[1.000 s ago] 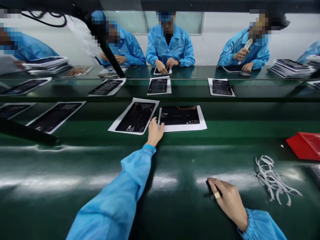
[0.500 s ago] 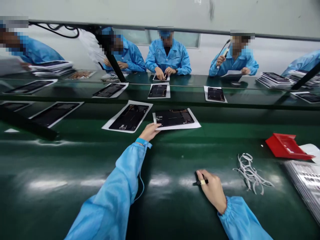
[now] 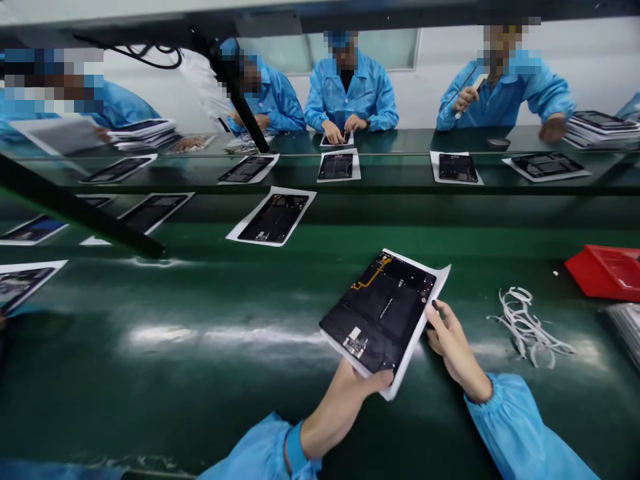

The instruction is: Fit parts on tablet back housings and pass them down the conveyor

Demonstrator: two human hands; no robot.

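A black tablet panel (image 3: 383, 303) with exposed inner parts and an orange flat cable lies on a white sheet (image 3: 413, 337). The panel and sheet are held tilted above the green bench. My left hand (image 3: 345, 400) grips their near edge, thumb on top and fingers hidden underneath. At the sheet's right edge is my right hand (image 3: 450, 343), closed, its thumb by the paper. A small black tool (image 3: 434, 305) pokes out of that hand, mostly hidden by the fingers. Whether the right hand also grips the sheet, I cannot tell.
Another tablet panel (image 3: 275, 217) lies ahead on its sheet. Curled white strips (image 3: 530, 327) and a red tray (image 3: 600, 273) are on the right. A dark slanted post (image 3: 90, 213) crosses the left. Co-workers in blue sit behind the raised shelf (image 3: 390, 170).
My left hand has brought the panel and its sheet nearer and turned them. My right hand has risen from the bench to the sheet's edge. The view has shifted.
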